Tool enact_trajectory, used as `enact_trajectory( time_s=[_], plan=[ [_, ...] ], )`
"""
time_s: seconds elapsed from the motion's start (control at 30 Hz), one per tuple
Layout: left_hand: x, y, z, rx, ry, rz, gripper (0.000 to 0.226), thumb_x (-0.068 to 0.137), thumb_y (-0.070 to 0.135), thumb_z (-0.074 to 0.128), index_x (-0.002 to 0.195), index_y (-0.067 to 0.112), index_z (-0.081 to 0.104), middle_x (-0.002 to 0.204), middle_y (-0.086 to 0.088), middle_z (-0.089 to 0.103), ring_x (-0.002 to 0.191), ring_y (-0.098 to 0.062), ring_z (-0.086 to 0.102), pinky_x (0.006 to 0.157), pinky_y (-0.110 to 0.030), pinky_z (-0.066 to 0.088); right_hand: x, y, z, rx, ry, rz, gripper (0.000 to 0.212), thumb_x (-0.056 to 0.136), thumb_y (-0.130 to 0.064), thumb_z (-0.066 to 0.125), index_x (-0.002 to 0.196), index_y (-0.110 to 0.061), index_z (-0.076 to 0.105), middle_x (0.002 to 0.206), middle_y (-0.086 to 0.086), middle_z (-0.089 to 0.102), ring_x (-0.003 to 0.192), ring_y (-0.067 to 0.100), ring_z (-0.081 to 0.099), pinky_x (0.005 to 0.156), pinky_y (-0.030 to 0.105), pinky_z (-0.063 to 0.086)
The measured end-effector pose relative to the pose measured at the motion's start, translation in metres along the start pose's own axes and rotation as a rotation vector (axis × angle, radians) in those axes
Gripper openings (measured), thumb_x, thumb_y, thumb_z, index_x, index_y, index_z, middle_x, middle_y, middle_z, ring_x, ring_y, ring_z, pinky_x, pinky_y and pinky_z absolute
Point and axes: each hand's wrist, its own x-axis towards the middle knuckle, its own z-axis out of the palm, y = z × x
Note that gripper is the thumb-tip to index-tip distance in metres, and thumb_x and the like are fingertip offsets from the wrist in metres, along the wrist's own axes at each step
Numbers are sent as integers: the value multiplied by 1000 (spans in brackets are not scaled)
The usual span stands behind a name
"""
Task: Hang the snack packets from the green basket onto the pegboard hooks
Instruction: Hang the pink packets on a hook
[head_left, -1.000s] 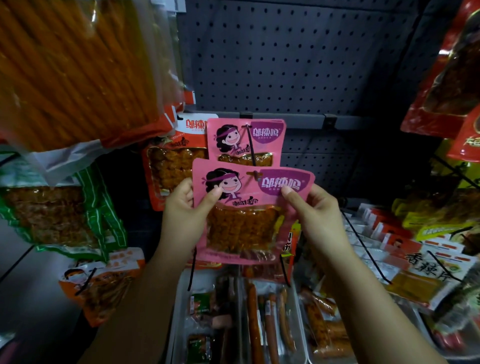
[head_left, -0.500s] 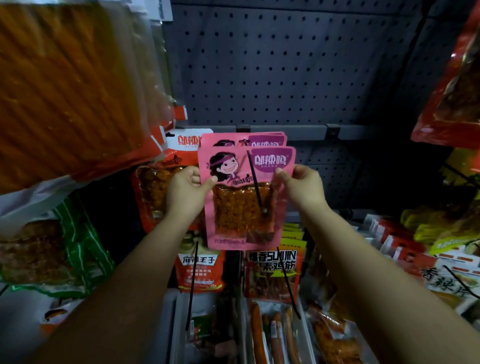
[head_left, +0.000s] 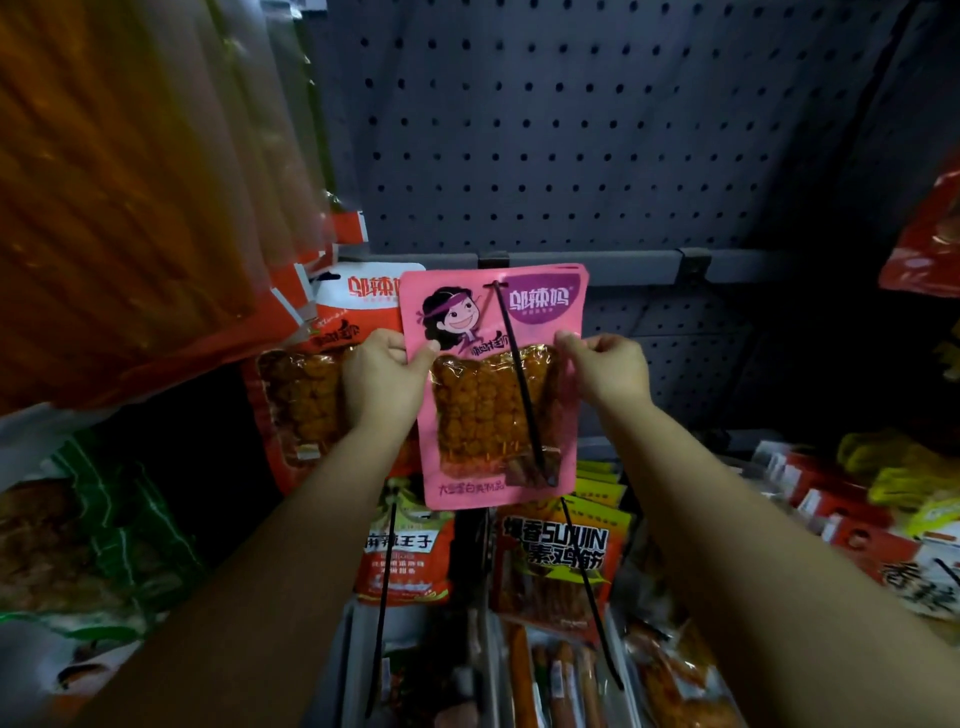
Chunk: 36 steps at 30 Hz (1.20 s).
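Observation:
A pink snack packet (head_left: 493, 395) with a cartoon face hangs on a black peg hook (head_left: 519, 384) that passes through its top hole and runs down across its front. My left hand (head_left: 384, 384) pinches the packet's left edge with thumb on the front. On the opposite edge, my right hand (head_left: 608, 371) pinches it the same way. The packet sits far back on the hook, close to the grey pegboard (head_left: 545, 135). Any packet behind it is hidden. The green basket is out of view.
A red and white packet (head_left: 317, 395) hangs just left of the pink one. Large orange bags (head_left: 130, 197) hang at upper left, green ones (head_left: 104, 530) below. Orange packets (head_left: 561, 561) and two more black hooks (head_left: 384, 597) sit lower down; red packets (head_left: 924, 239) fill the right.
Both hands have slid the pink packet farther back along the hook toward the pegboard, so it now covers the pink packet behind it. The view has moved closer and tilted.

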Motion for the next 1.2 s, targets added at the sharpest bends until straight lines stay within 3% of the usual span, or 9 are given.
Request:
enact_trajectory(
  time_s=[0.13,0.23,0.37,0.57,0.63,0.7,0.83,1.03,1.2],
  plan=[
    [-20,-23,1,-77,-54,-54,17,82,26,71,81,12,61,67,7,58,61,-6,53,52,-18,35,-21,35,-3,59,-140,45,27,86,-36,65,69,-18,55,73,3,64,74,24,63,74,40,53],
    [-36,-40,4,-84,-45,-57,15,80,22,73,82,10,63,71,4,60,61,-7,54,54,-16,38,-36,63,-5,58,-174,78,19,88,-26,64,72,-17,57,78,3,65,79,23,62,69,36,53],
    [-39,-48,10,0,-6,-98,22,82,29,70,83,8,67,74,2,60,64,-13,54,53,-17,36,-38,76,-1,-32,-158,51,18,89,-29,63,77,-16,60,89,8,70,84,23,66,70,34,53],
    [-57,-46,1,-85,7,-154,29,78,28,74,92,9,57,78,-3,58,72,-20,57,60,-26,41,-49,86,-20,-107,-158,91,35,85,-28,69,112,-9,57,103,4,63,96,22,62,85,36,51],
    [-83,-39,-3,-159,-11,-124,26,81,22,73,92,9,54,77,-3,57,73,-21,57,66,-31,47,-70,97,-42,-65,-166,92,29,87,-21,67,113,-10,59,103,5,65,96,21,63,88,35,52],
    [-120,-24,-3,-229,-57,-46,18,83,12,69,87,11,51,72,-1,55,68,-14,56,66,-28,48,-97,115,-75,9,-177,62,10,89,-14,63,99,-14,63,94,5,68,83,16,64,76,29,53],
    [-212,18,17,-308,-360,53,24,83,5,66,75,23,52,64,6,56,57,5,54,53,-5,40,-155,158,-166,118,-98,62,20,88,0,60,77,-17,65,70,-6,68,62,-1,61,63,11,47],
    [-358,40,111,-342,-946,36,22,81,10,67,75,29,60,72,15,66,65,4,59,61,-6,41,-223,264,-305,73,97,303,27,88,9,55,74,-12,64,64,-2,66,52,-1,57,54,10,46],
    [-477,-35,227,-199,-1222,-145,27,82,-3,64,76,23,60,70,4,66,66,4,60,68,-14,46,-267,413,-377,-103,57,607,29,88,3,59,69,-18,63,59,-2,64,50,5,56,56,25,46]
  ],
)
